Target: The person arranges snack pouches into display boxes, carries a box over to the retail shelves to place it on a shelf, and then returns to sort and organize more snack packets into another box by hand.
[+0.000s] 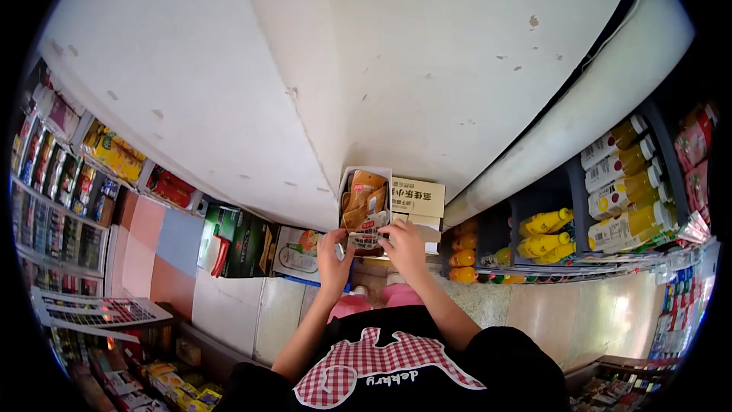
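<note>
Head cam view, and the main thing here is a small packet [366,241] at the near end of the open white box [343,183], which has more brown packets [366,192] piled farther in. The left hand [333,258] is by the packet's left end and the right hand [406,247] is by its right end, fingers curled in. Can't tell if either grip is actually clamped or just touching, tbh. Packet looks light and soft, probably a bit slick and bendy, so I'd pinch the flat edges at both ends rather than squeeze the middle. Doesn't seem fragile, but whatever's inside could crease. Right beside the white box, on its right, is a cardboard carton [418,197] with dark printing. Green case [245,240] sits off to its left, yellow bottles [546,223] are well to its right.
</note>
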Demonstrator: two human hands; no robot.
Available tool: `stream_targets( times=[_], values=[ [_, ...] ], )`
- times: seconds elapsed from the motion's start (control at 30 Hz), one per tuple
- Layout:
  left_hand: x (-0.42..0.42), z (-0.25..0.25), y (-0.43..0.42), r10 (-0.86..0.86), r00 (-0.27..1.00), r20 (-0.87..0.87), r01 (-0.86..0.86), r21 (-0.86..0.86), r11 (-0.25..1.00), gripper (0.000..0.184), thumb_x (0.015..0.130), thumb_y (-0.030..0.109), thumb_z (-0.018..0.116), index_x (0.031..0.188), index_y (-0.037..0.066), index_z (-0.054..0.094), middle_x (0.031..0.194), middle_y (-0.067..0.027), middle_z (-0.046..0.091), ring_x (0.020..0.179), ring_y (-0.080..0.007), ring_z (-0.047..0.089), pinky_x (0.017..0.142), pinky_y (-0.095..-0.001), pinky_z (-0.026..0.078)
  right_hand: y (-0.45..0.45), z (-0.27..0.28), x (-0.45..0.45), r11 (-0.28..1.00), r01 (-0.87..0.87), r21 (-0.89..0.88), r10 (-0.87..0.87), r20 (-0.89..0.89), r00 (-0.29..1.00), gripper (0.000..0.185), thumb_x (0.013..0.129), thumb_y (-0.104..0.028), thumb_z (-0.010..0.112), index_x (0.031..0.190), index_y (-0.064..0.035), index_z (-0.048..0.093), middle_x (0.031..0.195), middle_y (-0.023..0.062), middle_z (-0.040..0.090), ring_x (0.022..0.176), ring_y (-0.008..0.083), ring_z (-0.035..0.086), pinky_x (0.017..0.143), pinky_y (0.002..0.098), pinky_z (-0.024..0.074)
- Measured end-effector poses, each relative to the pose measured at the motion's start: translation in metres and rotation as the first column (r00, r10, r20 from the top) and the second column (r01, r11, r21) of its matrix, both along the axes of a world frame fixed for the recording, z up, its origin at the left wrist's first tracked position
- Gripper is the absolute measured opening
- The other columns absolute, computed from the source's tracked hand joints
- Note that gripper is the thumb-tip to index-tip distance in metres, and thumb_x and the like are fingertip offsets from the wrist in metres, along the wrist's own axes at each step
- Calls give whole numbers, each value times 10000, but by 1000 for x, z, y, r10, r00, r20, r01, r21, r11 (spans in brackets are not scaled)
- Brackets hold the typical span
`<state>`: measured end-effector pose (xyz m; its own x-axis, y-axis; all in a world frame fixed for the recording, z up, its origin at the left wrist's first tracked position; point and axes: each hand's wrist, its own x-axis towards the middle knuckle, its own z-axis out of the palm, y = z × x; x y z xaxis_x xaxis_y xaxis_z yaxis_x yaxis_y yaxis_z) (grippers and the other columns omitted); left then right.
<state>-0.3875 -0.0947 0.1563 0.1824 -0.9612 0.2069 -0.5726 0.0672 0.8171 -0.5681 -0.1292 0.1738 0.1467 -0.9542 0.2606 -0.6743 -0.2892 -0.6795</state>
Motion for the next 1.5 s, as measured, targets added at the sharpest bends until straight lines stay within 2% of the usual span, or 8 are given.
stream_targets(
  times=[0.3, 0.43, 0.6, 0.67, 0.87, 1.03, 1.33, 1.5],
  values=[
    [-24, -7, 3, 163, 980, 117, -159, -44, 986, 296, 775, 58, 679, 1061, 21, 612, 957, -137, 622, 921, -343, 540, 818, -421, 422, -17, -11, -7, 990, -140, -16, 140, 31, 990, 94, 765, -153, 730, 780, -71, 687, 770, 48, 620, 770, 251, 612, 659, 378, 493],
    [-32, 1, 0, 182, 982, 57, -179, -54, 982, 278, 775, 69, 709, 1032, 11, 619, 903, -141, 596, 892, -336, 538, 803, -417, 419, -19, 3, -8, 984, -179, 19, 169, 242, 955, 79, 759, -101, 734, 787, -41, 691, 768, 72, 607, 719, 274, 609, 624, 371, 479],
    [-34, 8, -5, 155, 978, -138, -155, 14, 988, 251, 779, 63, 721, 991, -5, 605, 888, -146, 584, 898, -345, 536, 783, -423, 424, -32, 15, -18, 966, -258, -12, 236, 442, 865, 91, 775, -15, 751, 837, 22, 695, 721, 83, 605, 597, 172, 573, 558, 274, 446],
    [-39, 19, -6, 171, 984, -53, -173, -32, 984, 266, 766, 36, 710, 1019, 5, 635, 920, -141, 611, 911, -333, 551, 803, -400, 437, -33, 15, -21, 961, -275, -11, 245, 485, 839, 89, 777, -7, 748, 842, 21, 694, 721, 82, 607, 601, 168, 579, 563, 274, 451],
    [-32, 15, -9, 155, 981, 121, -160, 33, 987, 353, 734, 38, 722, 1083, 52, 671, 952, -120, 652, 932, -322, 565, 825, -387, 453, -32, -1, -22, 942, -334, -22, 324, 307, 895, 112, 776, -14, 721, 885, -21, 693, 800, 95, 627, 626, 253, 616, 572, 328, 481],
    [-23, -3, -19, 127, 982, 139, -120, -55, 991, 343, 686, 46, 759, 1020, 24, 683, 830, -126, 643, 752, -290, 556, 687, -379, 452, -34, -11, -21, 943, -333, -8, 325, 243, 914, 144, 780, -16, 717, 920, -34, 686, 844, 94, 632, 644, 245, 624, 577, 336, 497],
    [-14, 10, -26, 133, 990, -43, -131, 48, 990, 188, 662, 9, 753, 845, -5, 712, 769, -155, 661, 754, -307, 594, 694, -376, 473, -29, 5, -30, 971, -208, 115, 157, 343, 926, 597, 719, -52, 799, 1273, -121, 588, 1112, 55, 597, 722, 141, 598, 572, 271, 498],
    [-10, 58, -22, 87, 983, -164, -88, 2, 996, 158, 693, -2, 769, 840, -25, 717, 738, -101, 675, 672, -168, 583, 627, -301, 449, -23, 17, -41, 944, -261, 202, 126, 510, 851, 674, 670, -76, 846, 1295, -110, 595, 1198, 47, 605, 704, 94, 586, 560, 236, 495]
  ],
)
